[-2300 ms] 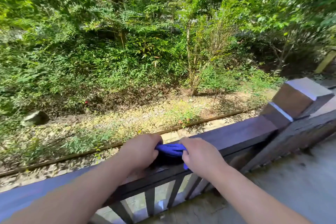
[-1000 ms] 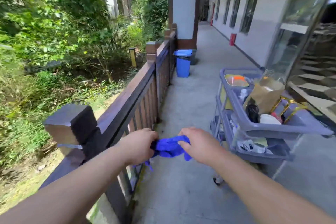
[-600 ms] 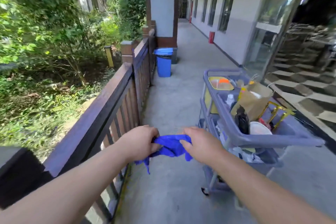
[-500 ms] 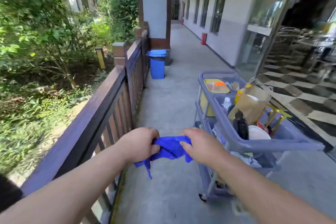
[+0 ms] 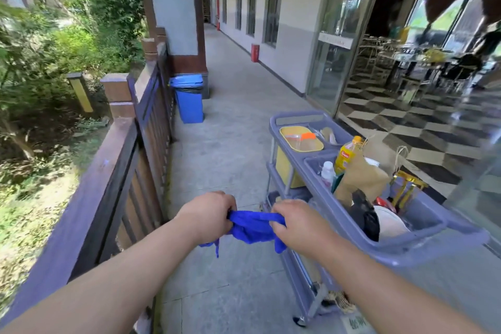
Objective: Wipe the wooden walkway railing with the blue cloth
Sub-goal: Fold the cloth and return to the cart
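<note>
The blue cloth (image 5: 253,226) is bunched and stretched between both hands in front of me, above the concrete walkway floor. My left hand (image 5: 207,215) grips its left end and my right hand (image 5: 298,224) grips its right end. The dark wooden railing (image 5: 105,171) runs along the left side of the walkway, away from me toward a square post (image 5: 118,95). The cloth is off the railing, to its right.
A grey-purple cleaning cart (image 5: 360,198) loaded with bottles, a paper bag and a yellow tub stands close on my right. A blue bin (image 5: 189,99) sits by the railing further ahead, next to a pillar (image 5: 176,8). Glass doors line the right side; plants grow left of the railing.
The cloth was on the railing top 2.3 s ago; both hands have lifted it off. My view has turned right, along the walkway toward the cart.
</note>
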The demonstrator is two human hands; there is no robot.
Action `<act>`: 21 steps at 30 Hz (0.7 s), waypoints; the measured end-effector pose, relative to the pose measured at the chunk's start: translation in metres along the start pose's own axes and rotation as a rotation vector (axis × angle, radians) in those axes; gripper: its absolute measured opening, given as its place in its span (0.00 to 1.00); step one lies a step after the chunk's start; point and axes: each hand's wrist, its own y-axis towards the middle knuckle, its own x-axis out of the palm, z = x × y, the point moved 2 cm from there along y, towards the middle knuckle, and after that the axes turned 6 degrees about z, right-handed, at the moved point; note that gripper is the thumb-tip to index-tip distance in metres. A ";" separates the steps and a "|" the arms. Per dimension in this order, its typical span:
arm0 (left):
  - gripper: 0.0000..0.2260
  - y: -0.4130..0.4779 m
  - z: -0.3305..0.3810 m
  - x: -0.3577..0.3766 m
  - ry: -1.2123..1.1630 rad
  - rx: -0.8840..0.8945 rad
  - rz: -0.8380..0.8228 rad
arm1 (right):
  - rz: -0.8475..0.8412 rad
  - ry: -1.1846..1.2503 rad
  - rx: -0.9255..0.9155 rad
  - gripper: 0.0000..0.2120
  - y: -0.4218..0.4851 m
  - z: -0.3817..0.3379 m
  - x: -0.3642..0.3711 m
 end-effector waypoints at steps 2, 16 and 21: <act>0.08 0.029 -0.013 -0.001 0.002 0.021 0.003 | 0.023 -0.007 0.023 0.06 0.027 0.006 0.002; 0.06 0.279 -0.068 0.024 0.036 0.088 -0.040 | 0.129 0.044 0.120 0.07 0.231 0.116 0.033; 0.08 0.379 -0.073 0.032 0.034 0.153 -0.068 | 0.118 0.015 0.192 0.09 0.302 0.165 0.030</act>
